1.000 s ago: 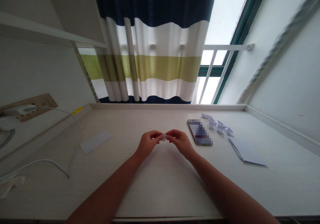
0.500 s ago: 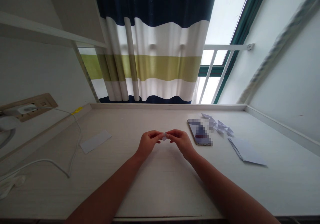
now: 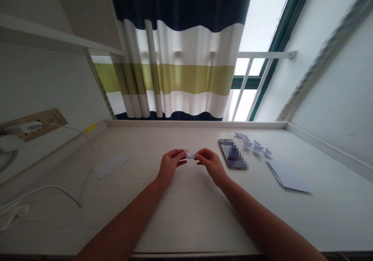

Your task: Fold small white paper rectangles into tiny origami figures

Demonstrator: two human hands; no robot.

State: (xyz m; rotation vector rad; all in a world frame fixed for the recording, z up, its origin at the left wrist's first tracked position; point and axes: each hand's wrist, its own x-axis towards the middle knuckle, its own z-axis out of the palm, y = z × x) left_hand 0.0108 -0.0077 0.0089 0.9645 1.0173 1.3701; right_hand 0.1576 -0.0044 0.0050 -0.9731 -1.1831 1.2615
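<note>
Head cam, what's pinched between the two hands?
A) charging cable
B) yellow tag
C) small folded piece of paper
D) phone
C. The left hand and right hand meet at a small folded piece of white paper held between their fingers above the desk, while the phone lies apart on the desk to the right.

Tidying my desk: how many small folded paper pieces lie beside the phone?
4 folded paper pieces, in a loose row right of the phone: farthest, next, third, nearest. Another may hide where they overlap.
</note>
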